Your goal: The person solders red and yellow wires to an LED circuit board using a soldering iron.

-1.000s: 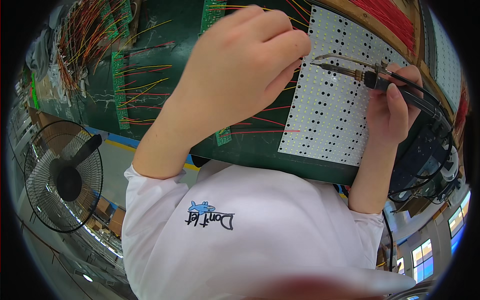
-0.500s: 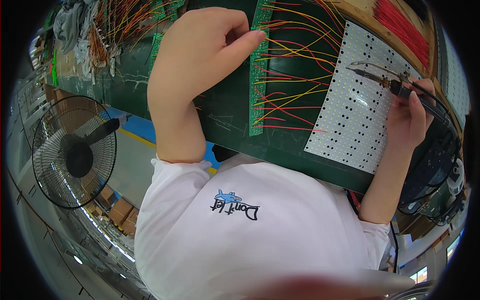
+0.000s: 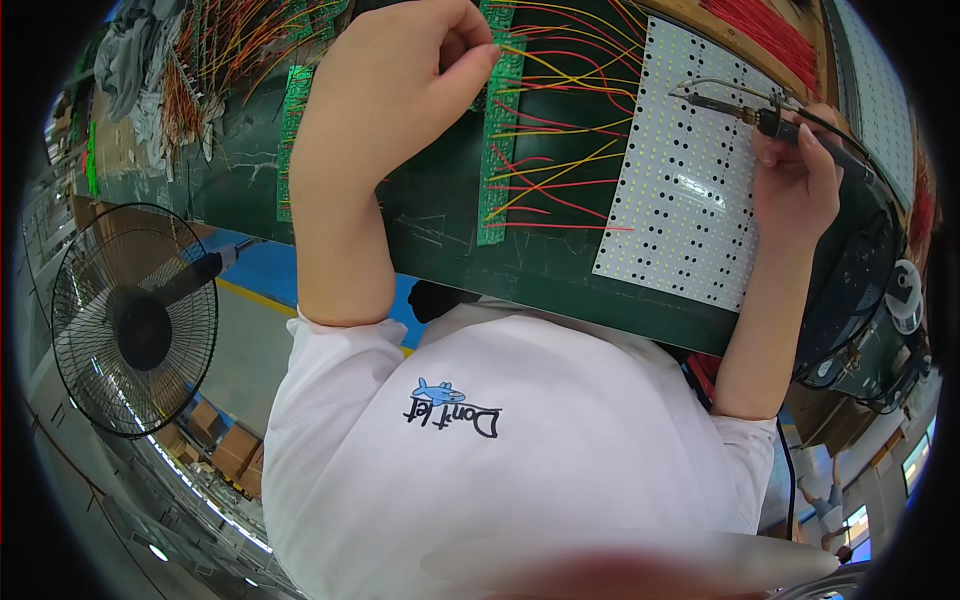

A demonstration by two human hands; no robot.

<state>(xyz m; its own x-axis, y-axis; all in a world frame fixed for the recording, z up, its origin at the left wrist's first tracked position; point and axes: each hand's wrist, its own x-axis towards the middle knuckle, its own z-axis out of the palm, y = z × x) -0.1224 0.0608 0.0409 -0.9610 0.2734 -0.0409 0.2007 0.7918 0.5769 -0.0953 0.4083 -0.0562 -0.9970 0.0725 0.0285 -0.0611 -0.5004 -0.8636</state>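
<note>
My left hand point(image 3: 410, 95) is bent over a long green circuit board strip point(image 3: 493, 200), thumb and fingertips pinched together at its upper part. A yellow wire point(image 3: 540, 60) runs out to the right from the pinch; the fingertips partly hide its end. More red and yellow wires fan from the strip toward a white panel point(image 3: 670, 225) dotted with small yellowish and black spots. Over that panel, my right hand point(image 3: 800, 185) grips a soldering iron point(image 3: 765, 120) with a thin curved metal tube beside its tip. The tip points left, toward the wires.
More green strips point(image 3: 294, 110) and wire bundles lie to the left on the green table point(image 3: 430, 235). Red wires point(image 3: 765, 40) fill a wooden-edged tray at the far right. A black fan point(image 3: 140, 320) stands at the left. A dark cable runs down behind my right hand.
The whole view has shifted, so the table and both hands appear a little higher and further left. Both hands keep much the same grip; the iron's tip has moved slightly over the panel.
</note>
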